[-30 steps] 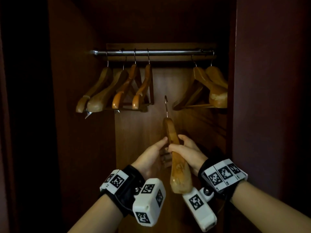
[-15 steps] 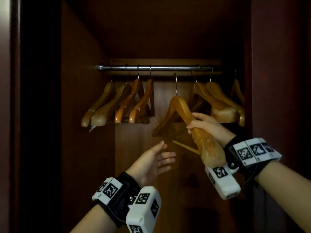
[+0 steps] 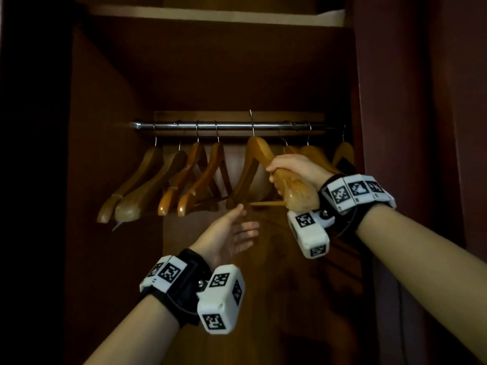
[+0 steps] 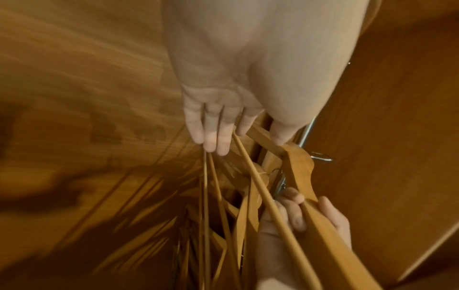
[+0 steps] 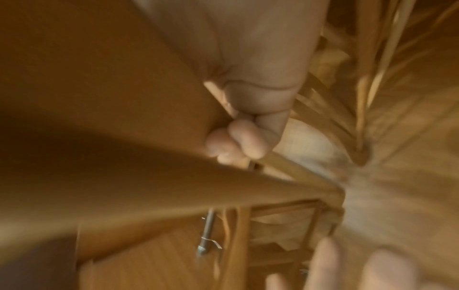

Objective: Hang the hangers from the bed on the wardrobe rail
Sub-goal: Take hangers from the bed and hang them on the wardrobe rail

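My right hand (image 3: 283,171) grips the right shoulder of a wooden hanger (image 3: 254,159). Its metal hook (image 3: 252,122) rises in front of the chrome wardrobe rail (image 3: 226,125), with its tip above the rail; whether it sits on the rail I cannot tell. My left hand (image 3: 234,230) hovers below the hanger's left end with fingers straight, holding nothing. In the left wrist view the left hand's fingers (image 4: 211,133) are straight, and the right hand (image 4: 298,213) wraps the hanger (image 4: 320,225). The blurred right wrist view shows curled fingers (image 5: 238,141) on the wood.
Several wooden hangers (image 3: 168,180) hang on the rail's left part and others (image 3: 326,156) at its right end. The wardrobe's side panels (image 3: 105,180) close in on both sides, with a shelf (image 3: 210,15) above. A gap on the rail lies around the held hanger.
My right hand has raised the hanger from below the rail up to rail height. The left hand let go of it and stays low, open. The view tilted upward.
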Action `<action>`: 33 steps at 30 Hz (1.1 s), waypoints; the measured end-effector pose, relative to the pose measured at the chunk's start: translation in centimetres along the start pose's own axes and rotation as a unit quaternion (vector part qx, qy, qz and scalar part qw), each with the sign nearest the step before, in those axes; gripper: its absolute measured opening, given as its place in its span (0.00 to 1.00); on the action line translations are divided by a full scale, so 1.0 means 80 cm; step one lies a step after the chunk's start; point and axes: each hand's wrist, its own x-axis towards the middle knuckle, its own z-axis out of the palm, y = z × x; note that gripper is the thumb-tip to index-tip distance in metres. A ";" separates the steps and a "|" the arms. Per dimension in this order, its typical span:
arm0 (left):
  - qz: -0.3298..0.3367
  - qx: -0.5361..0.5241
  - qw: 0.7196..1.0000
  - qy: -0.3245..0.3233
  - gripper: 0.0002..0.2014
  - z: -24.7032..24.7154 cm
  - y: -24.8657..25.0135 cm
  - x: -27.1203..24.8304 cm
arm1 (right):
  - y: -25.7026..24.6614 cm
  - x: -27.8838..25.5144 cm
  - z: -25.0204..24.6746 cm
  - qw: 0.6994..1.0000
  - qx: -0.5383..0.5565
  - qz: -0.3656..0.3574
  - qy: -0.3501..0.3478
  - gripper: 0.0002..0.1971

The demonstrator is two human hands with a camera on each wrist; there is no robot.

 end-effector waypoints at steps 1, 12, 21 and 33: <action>0.000 -0.001 1.000 0.003 0.24 0.001 0.000 0.003 | -0.001 0.005 -0.001 1.000 -0.001 0.001 0.008 0.08; 0.001 0.002 1.000 0.005 0.23 0.000 0.002 0.010 | -0.015 0.050 0.021 0.996 0.065 0.047 0.031 0.06; 0.021 0.003 0.999 0.027 0.21 -0.018 0.006 0.017 | 0.024 0.059 0.034 0.995 0.064 0.076 0.023 0.28; 0.008 -0.016 0.999 0.035 0.23 -0.014 -0.024 0.031 | 0.040 0.044 0.033 0.987 0.102 0.095 0.076 0.39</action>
